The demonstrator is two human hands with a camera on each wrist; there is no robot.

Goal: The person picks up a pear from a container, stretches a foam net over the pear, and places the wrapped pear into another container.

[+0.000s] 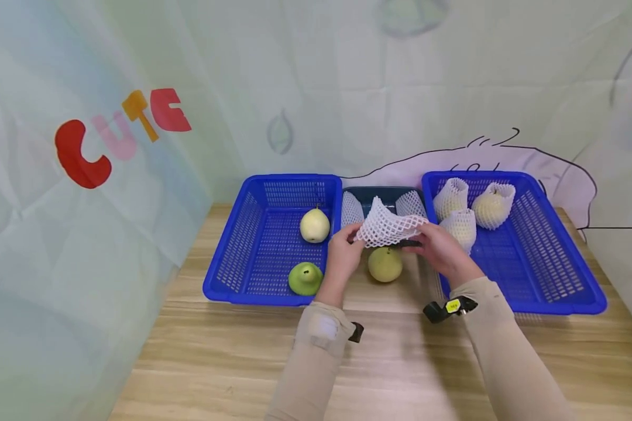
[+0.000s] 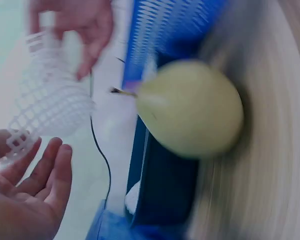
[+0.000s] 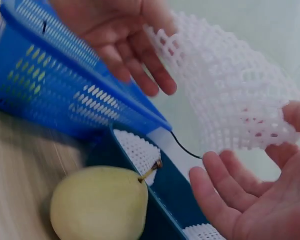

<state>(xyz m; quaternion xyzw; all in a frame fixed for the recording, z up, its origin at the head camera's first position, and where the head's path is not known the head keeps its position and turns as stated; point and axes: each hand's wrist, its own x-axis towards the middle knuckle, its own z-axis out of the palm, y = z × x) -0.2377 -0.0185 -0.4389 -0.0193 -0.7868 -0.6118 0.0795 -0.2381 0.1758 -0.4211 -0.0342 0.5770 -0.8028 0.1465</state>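
Note:
A white foam net sleeve [image 1: 387, 227] is stretched between both hands, above the table. My left hand [image 1: 343, 254] pinches one edge of it between thumb and finger, the other fingers extended in the right wrist view. The opposite edge is pinched by my right hand [image 1: 445, 251]. Just below the sleeve a bare yellow-green pear [image 1: 385, 265] rests on the wooden table, its stem [image 3: 149, 172] pointing toward a dark green tray [image 1: 381, 192]. More foam net sleeves [image 1: 351, 209] lie in that tray, partly hidden behind the hands and the held sleeve.
Left of the tray, a blue basket [image 1: 253, 234] holds a pale pear [image 1: 315, 225] and a green pear [image 1: 306, 278]. Another blue basket [image 1: 537, 257] on the right contains several net-wrapped pears [image 1: 493, 206]. A printed cloth [image 1: 316, 88] hangs behind the wooden table [image 1: 390, 362].

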